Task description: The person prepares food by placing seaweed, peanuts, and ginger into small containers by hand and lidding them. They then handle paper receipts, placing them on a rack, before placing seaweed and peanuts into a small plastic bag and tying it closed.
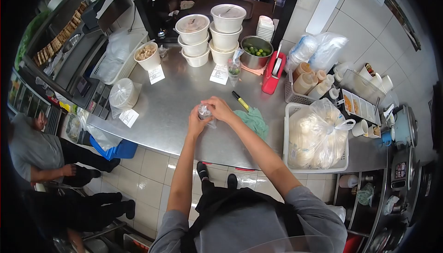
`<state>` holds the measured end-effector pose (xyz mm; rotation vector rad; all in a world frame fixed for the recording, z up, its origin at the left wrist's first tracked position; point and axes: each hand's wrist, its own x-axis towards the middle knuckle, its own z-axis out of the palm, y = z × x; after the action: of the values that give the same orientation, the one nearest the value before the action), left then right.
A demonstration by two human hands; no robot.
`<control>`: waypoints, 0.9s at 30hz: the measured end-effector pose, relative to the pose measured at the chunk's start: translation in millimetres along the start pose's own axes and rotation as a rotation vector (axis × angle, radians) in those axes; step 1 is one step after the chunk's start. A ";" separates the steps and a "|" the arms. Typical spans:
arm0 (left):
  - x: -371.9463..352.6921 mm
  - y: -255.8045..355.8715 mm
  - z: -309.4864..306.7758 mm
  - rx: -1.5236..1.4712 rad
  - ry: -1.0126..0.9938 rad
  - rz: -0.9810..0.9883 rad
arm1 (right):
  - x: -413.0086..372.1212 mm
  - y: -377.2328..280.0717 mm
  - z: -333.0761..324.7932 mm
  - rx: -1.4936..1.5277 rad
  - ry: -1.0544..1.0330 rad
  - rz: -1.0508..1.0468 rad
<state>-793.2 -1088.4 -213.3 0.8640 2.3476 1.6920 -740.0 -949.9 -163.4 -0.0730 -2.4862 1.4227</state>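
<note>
Over the middle of the steel counter (161,110), my left hand (197,123) and my right hand (218,109) close together around a small clear plastic cup or bag (204,111). Its contents cannot be made out. A yellow and black marker (240,101) lies to the right of my hands, touching a green cloth (254,122). Beyond them, a clear bag with green bits (234,70) stands beside a paper slip (219,74).
Stacked white tubs (193,29) stand at the back, near a pot of green fruit (256,52) and a red tape dispenser (272,75). A basket with a large plastic bag (318,135) is at right. Two people (34,147) stand at left.
</note>
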 end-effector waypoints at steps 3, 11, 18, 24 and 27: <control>-7.4 8.2 -1.2 0.041 0.026 0.129 | -14.8 -3.7 -9.3 -0.010 0.175 -0.172; -59.5 90.5 57.1 0.469 0.017 0.593 | -160.8 15.0 -61.0 -0.542 0.489 0.250; -51.7 58.0 123.5 0.623 -0.214 0.594 | -178.0 37.8 -49.7 -0.652 0.494 0.183; -120.7 98.7 69.9 0.094 -0.637 0.094 | -178.7 40.7 -48.0 -0.639 0.523 0.167; -176.3 65.3 46.7 -0.124 -1.419 -0.282 | -179.3 41.8 -48.3 -0.620 0.508 0.184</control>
<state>-603.1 -1125.8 -211.2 1.0799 1.2464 0.6148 -558.9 -919.9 -213.8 -0.7026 -2.4036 0.5290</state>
